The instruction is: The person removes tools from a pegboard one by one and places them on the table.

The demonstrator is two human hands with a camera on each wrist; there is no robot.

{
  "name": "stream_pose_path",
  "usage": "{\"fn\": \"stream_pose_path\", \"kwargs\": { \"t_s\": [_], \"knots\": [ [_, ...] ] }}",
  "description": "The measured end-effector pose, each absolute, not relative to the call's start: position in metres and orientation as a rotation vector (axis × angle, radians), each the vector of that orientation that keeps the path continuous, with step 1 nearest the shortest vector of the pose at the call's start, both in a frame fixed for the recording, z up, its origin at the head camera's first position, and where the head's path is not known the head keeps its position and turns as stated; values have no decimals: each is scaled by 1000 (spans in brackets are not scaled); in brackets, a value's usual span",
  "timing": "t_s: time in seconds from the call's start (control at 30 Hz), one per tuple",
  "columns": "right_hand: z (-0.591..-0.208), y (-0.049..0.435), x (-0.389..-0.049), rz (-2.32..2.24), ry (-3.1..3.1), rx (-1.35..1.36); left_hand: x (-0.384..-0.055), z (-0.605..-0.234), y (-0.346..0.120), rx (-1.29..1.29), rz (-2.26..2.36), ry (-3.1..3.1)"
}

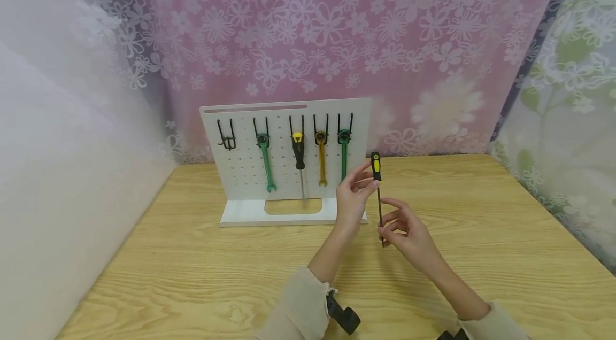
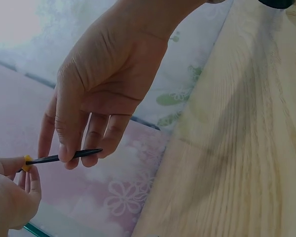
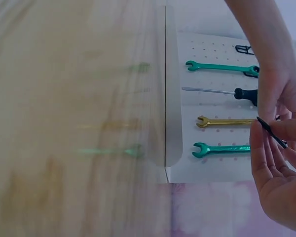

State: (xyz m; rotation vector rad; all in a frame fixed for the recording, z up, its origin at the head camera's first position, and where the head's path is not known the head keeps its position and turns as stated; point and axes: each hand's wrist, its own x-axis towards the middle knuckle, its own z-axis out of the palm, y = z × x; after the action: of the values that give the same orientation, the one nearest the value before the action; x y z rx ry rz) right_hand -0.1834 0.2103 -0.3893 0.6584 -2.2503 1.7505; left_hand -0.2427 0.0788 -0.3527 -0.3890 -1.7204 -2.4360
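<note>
A screwdriver (image 1: 376,166) with a black and yellow handle and a thin dark shaft stands nearly upright between the two hands, tip down. My left hand (image 1: 353,195) pinches it just below the handle, thumb against fingers; in the left wrist view a yellow collar shows at this grip. Lower down, my right hand (image 1: 409,236) pinches the shaft near its tip, which pokes out below the fingers. The dark tip (image 3: 263,122) appears between the right thumb and fingers in the right wrist view. Behind the left hand stands a white pegboard (image 1: 240,179).
On the pegboard hang a green wrench (image 1: 267,166), a larger screwdriver (image 1: 299,153), a gold wrench (image 1: 322,163) and another green wrench (image 1: 344,155), partly behind the left hand. A black double hook (image 1: 227,139) at left holds no tool. All stands on a wooden table (image 1: 192,270).
</note>
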Motion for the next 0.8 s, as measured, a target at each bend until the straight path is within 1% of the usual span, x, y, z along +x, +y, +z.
{"fn": "stream_pose_path", "kwargs": {
  "t_s": [0.27,0.43,0.63,0.8],
  "knots": [
    [-399,220,-193,1791,-2299,672,-259,-374,86,-337,-2415,-1816],
    [-410,223,-200,1820,-2324,653,-270,-386,88,-256,-2361,-1921],
    [-423,219,-206,1883,-2371,547,-285,-402,81,-233,-2396,-2011],
    [-434,220,-207,1929,-2416,435,-292,-412,80,-271,-2390,-2074]
  ]
}}
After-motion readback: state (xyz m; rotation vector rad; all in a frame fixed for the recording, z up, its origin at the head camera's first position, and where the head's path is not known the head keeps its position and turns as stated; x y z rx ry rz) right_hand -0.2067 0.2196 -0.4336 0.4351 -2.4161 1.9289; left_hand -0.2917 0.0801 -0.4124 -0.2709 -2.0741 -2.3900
